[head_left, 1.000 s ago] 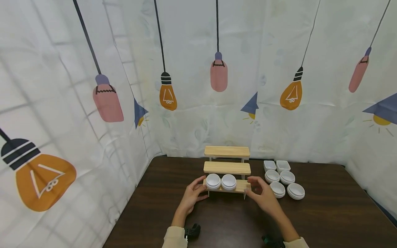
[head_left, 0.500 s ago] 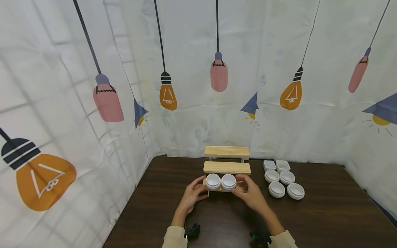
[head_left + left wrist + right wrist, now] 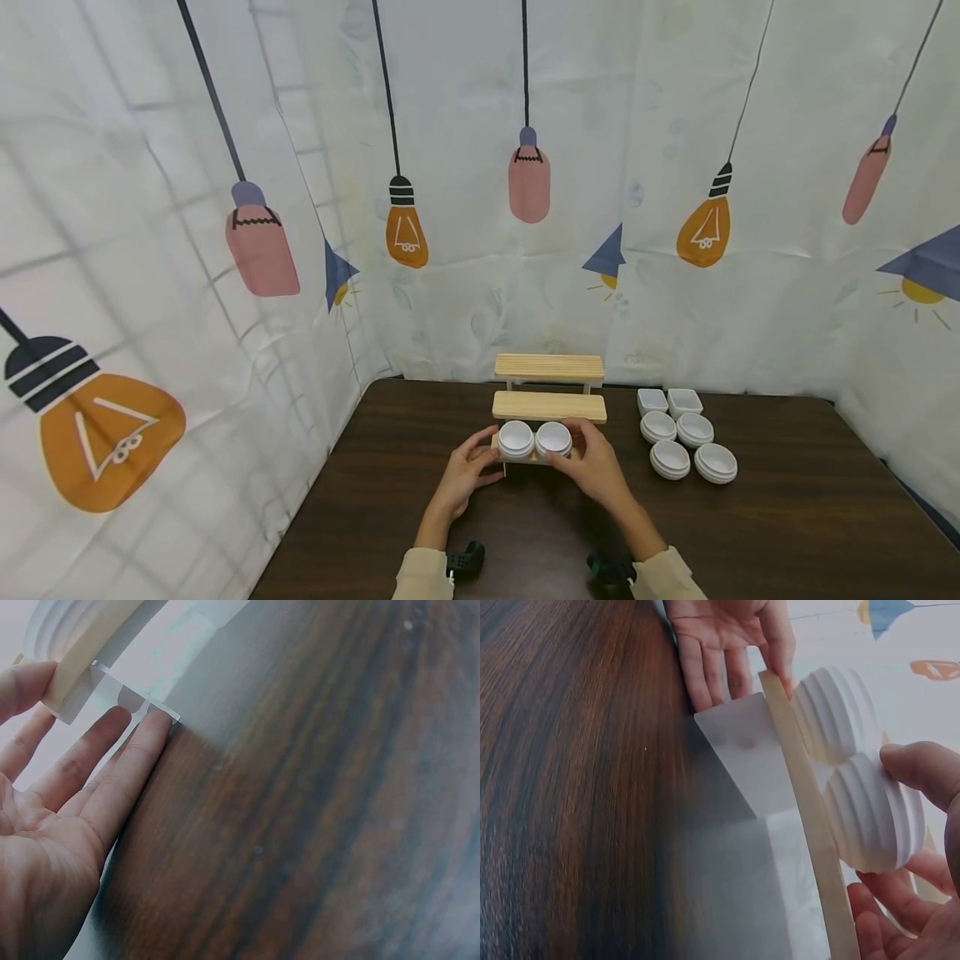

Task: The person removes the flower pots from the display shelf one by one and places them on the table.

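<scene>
A pale curtain printed with hanging lamps runs behind a dark wood-grain table; at far left is a large orange bulb print. Next comes the person's left hand, below it a beige sleeve; the hand grips the left end of a three-tier display stand, thumb on the front of the wooden bottom tier, other fingers below by a see-through side panel. The bare middle tier and top tier step up behind. On the bottom tier sit a left white bowl and, just beside it, a right white bowl; their ridged sides may be nested bowls, hard to tell. The right hand pinches the right white bowl between thumb and fingers. Farther right, on the table, are two square white dishes at the back, with four round white bowls in front, two by two.
</scene>
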`<state>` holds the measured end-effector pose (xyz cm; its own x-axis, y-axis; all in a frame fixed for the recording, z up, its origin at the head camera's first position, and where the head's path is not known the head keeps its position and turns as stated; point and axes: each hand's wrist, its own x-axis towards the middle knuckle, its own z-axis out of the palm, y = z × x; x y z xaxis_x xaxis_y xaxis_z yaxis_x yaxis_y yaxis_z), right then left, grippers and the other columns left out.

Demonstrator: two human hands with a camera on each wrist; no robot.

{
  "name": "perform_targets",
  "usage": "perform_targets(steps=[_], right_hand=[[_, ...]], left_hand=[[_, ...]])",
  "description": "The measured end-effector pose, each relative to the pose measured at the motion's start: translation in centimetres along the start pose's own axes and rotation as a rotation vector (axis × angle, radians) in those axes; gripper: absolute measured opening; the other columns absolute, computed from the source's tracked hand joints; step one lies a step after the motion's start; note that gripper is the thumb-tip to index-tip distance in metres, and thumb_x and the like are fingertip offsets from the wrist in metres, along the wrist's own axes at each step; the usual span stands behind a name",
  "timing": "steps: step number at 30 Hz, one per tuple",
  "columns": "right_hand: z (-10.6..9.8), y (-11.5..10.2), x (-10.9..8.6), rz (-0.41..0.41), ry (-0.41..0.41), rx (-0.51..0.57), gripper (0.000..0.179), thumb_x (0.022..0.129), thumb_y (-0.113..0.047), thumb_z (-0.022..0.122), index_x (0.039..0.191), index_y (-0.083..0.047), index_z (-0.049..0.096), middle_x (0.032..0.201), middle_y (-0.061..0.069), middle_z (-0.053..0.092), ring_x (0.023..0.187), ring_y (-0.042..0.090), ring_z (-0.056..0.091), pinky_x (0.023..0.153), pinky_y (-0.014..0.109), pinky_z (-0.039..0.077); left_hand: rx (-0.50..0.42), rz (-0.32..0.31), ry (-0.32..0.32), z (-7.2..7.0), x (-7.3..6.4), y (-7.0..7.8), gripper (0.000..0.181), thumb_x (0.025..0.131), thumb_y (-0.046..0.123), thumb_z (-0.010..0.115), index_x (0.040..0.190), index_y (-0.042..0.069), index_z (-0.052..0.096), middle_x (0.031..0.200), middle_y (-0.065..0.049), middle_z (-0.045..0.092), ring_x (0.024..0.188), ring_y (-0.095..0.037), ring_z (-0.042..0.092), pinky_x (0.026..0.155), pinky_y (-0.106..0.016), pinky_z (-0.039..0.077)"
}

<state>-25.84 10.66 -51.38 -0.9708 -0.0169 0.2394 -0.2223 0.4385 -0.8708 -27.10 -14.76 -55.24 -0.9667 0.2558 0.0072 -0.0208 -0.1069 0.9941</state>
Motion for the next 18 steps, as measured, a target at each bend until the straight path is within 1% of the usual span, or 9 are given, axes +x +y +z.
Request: perform_targets(steps=[1,7,11,18], right_hand=[[0.09,0.0,0.03,0.0,0.001,0.005,0.057,0.078,-0.019,0.09,0.126,-0.007,0.064,0.118,0.009,0.069,0.108,0.022,0.063,0.094,0.041,0.052],[0.42,0.2,0.1,-0.006,0.005,0.0,0.059,0.077,-0.021,0.091,0.126,-0.006,0.064,0.119,0.009,0.07,0.112,0.023,0.064,0.099,0.045,0.052],[0.43,0.36,0.13,-0.021,0.007,-0.005,0.058,0.077,-0.023,0.091,0.126,-0.007,0.065,0.119,0.008,0.071,0.113,0.024,0.064,0.101,0.048,0.051],[0.43,0.36,-0.01,-0.025,0.013,-0.011,0.056,0.077,-0.022,0.091,0.126,-0.008,0.065,0.119,0.008,0.072,0.113,0.024,0.065,0.101,0.05,0.051]], left_hand=[[-0.001,-0.005,0.002,-0.03,0.05,-0.05,0.054,0.103,0.022,0.063,0.153,0.012,0.047,0.127,-0.014,0.068,0.114,-0.02,0.068,0.094,-0.048,0.061],[-0.009,0.0,-0.004,-0.06,0.14,-0.2,0.054,0.103,0.021,0.064,0.153,0.011,0.048,0.124,-0.012,0.069,0.113,-0.019,0.068,0.095,-0.049,0.06],[-0.006,0.015,-0.016,-0.05,0.12,-0.23,0.054,0.103,0.02,0.063,0.153,0.009,0.047,0.125,-0.013,0.068,0.114,-0.019,0.067,0.095,-0.05,0.06],[-0.011,0.006,-0.011,-0.07,0.05,-0.21,0.053,0.103,0.02,0.064,0.153,0.01,0.048,0.122,-0.01,0.068,0.114,-0.02,0.067,0.095,-0.05,0.06]])
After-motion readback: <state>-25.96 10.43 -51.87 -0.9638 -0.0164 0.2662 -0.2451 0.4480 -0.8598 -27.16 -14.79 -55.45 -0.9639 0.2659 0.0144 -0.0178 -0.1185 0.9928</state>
